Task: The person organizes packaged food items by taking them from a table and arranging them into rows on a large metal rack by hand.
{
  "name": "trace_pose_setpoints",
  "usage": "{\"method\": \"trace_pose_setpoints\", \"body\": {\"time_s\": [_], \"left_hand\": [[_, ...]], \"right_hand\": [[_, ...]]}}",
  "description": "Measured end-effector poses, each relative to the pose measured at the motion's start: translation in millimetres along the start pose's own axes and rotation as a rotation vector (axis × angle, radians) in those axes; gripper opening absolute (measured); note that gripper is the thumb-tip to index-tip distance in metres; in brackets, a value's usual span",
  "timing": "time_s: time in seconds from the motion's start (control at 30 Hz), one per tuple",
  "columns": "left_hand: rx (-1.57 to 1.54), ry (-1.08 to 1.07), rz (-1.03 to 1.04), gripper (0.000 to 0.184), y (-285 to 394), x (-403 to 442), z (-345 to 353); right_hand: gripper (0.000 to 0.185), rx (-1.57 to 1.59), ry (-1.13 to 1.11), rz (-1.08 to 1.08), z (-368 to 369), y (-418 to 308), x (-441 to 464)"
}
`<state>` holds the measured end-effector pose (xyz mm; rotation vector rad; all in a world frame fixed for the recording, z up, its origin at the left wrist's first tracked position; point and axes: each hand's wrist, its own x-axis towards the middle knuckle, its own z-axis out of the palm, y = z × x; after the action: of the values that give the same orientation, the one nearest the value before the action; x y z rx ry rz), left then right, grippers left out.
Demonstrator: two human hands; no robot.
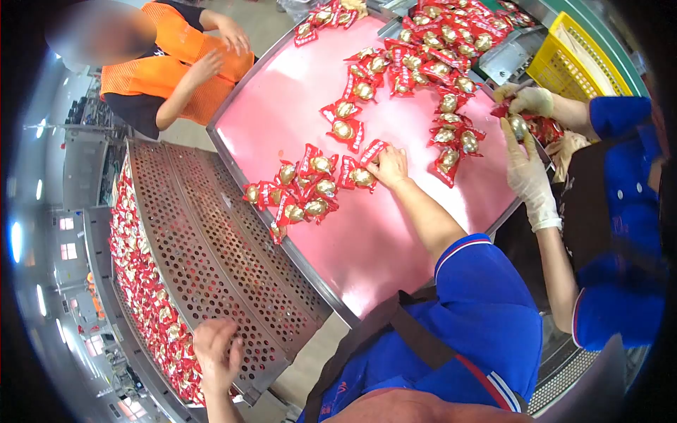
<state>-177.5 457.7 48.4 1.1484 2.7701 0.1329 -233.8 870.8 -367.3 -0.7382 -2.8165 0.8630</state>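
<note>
Red packets (pixel 317 190) with clear windows showing a round gold item lie in a cluster on the pink tabletop (pixel 381 240). My right hand (pixel 390 168) reaches over the table, its fingers closed on the end of a red packet (pixel 374 151) beside that cluster. Another packet (pixel 362 178) lies just under this hand. My left hand (pixel 217 350) hangs near the lower edge of a perforated metal bin (pixel 226 240), fingers loosely bent and apart, with nothing in it. Inside the bin, many similar packets (pixel 144 275) are heaped.
At right, a co-worker's gloved hands (pixel 523 151) handle a packet by the table edge. A person in an orange vest (pixel 180 67) stands across the table. More packets (pixel 437 42) pile at the far end, near a yellow basket (pixel 578 60). A metal rim (pixel 282 247) borders the table.
</note>
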Motion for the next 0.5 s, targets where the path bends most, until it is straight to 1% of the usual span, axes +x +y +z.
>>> {"method": "trace_pose_setpoints", "body": {"time_s": [0.03,0.1,0.13,0.17,0.2,0.27,0.37,0.43,0.47,0.5], "left_hand": [[-0.155,-0.045,0.051,0.03,7,-7,0],[-0.412,-0.565,0.025,0.036,32,-25,-25],[-0.527,-0.753,0.023,0.036,39,-31,-24],[-0.606,-0.863,0.02,0.036,40,-42,-12],[-0.667,-0.892,-0.006,0.036,40,-53,-2],[-0.785,-0.91,-0.066,0.037,40,-75,28],[-0.902,-0.854,-0.171,0.037,49,-104,75],[-0.956,-0.82,-0.222,0.038,57,-111,98],[-0.974,-0.81,-0.232,0.038,59,-114,103],[-0.986,-0.806,-0.237,0.038,59,-115,107]], "right_hand": [[0.048,-0.013,-0.048,0.0,-5,2,1],[0.045,0.033,-0.076,-0.021,-13,9,-5],[0.045,0.061,-0.103,-0.032,-16,13,-6],[0.045,0.089,-0.131,-0.049,-17,14,-5],[0.046,0.154,0.004,-0.086,-11,17,-11],[0.045,0.154,0.035,-0.071,-8,16,-12],[0.043,0.143,0.031,-0.013,-8,12,-17],[0.043,0.107,-0.003,-0.019,-2,14,-14],[0.044,0.143,0.048,-0.025,0,12,-17],[0.045,0.123,0.027,-0.011,-3,9,-17]]}}
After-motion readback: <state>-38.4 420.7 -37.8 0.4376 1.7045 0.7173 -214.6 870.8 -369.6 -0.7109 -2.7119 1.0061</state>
